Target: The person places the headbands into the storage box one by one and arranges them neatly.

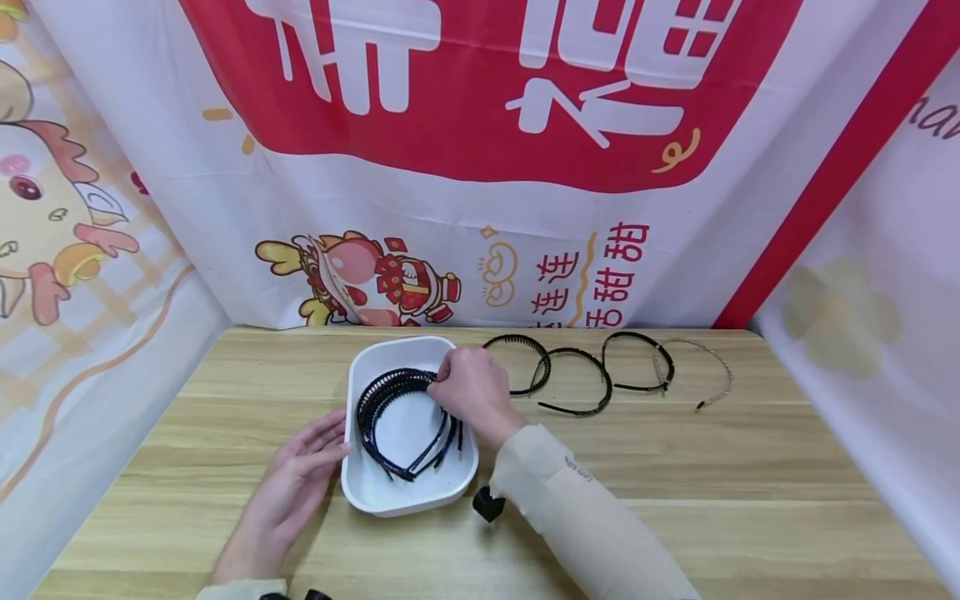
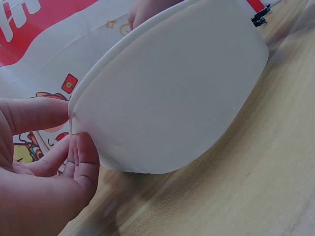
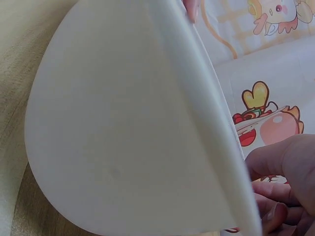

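A white plastic tub (image 1: 408, 500) stands on the table, holding several dark toothed headbands (image 1: 390, 382) gathered in a ring. My right hand (image 1: 474, 387) reaches over the tub's right rim and pinches a black headband at the back right of the ring; its fingertips are partly hidden. In the right wrist view the tub wall (image 3: 123, 128) covers most of what this hand (image 3: 290, 182) holds. My left hand (image 1: 303, 471) lies along the outside of the tub's left wall. Its thumb and fingertips touch that wall near the rim, as the left wrist view shows at the tub's side (image 2: 172, 93).
Right of the tub lie black headbands (image 1: 609, 390) in a loose row, their arcs partly overlapping. At the row's right end is a thin pale headband (image 1: 726, 379). A printed cloth (image 1: 465, 250) hangs behind the wooden table (image 1: 675, 500), with more cloth on both sides.
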The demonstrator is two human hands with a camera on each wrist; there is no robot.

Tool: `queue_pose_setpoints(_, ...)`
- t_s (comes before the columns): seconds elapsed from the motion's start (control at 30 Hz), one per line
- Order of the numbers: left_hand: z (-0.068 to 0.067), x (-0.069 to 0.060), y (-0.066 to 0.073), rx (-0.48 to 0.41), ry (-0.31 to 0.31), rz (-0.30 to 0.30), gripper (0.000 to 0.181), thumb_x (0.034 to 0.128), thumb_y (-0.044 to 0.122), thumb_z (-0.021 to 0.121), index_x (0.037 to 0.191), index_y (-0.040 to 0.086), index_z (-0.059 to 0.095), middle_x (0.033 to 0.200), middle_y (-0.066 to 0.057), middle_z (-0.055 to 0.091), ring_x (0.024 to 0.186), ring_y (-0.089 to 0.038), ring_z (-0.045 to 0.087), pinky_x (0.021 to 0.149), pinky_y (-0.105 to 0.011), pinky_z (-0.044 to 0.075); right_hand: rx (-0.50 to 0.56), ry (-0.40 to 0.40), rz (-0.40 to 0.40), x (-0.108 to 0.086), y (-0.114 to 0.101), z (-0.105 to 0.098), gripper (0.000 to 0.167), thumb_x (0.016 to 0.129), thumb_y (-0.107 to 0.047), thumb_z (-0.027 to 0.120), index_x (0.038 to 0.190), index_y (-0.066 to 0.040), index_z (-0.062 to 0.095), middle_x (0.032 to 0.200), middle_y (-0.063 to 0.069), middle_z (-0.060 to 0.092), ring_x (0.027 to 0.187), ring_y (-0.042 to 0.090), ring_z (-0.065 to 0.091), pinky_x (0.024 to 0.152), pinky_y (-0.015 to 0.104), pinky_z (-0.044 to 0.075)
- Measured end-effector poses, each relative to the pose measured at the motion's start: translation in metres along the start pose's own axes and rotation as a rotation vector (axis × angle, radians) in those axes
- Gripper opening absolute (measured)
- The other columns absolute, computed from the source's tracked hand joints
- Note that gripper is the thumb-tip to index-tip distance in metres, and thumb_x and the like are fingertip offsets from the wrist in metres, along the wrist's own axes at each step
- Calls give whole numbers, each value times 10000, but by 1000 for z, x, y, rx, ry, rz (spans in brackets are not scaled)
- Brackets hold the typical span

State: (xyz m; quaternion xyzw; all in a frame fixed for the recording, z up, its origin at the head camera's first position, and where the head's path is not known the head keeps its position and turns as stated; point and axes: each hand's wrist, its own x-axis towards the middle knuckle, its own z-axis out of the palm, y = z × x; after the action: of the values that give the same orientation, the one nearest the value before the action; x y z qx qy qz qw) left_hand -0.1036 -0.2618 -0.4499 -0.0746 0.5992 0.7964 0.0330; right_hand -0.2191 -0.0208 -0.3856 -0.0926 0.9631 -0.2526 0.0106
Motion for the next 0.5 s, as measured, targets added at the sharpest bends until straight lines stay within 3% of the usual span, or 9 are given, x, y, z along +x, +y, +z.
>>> queue_pose_setpoints(0.5,0,0,0,-5,-4,3,429,994,-93,576,1259,237,649,1233,90,702,1188,-68,639,1050,-187,543,-31,10,-9,-1,1,2,174,870,-303,878,859,-229,721,855,-63,701,804,127,623,694,280,530)
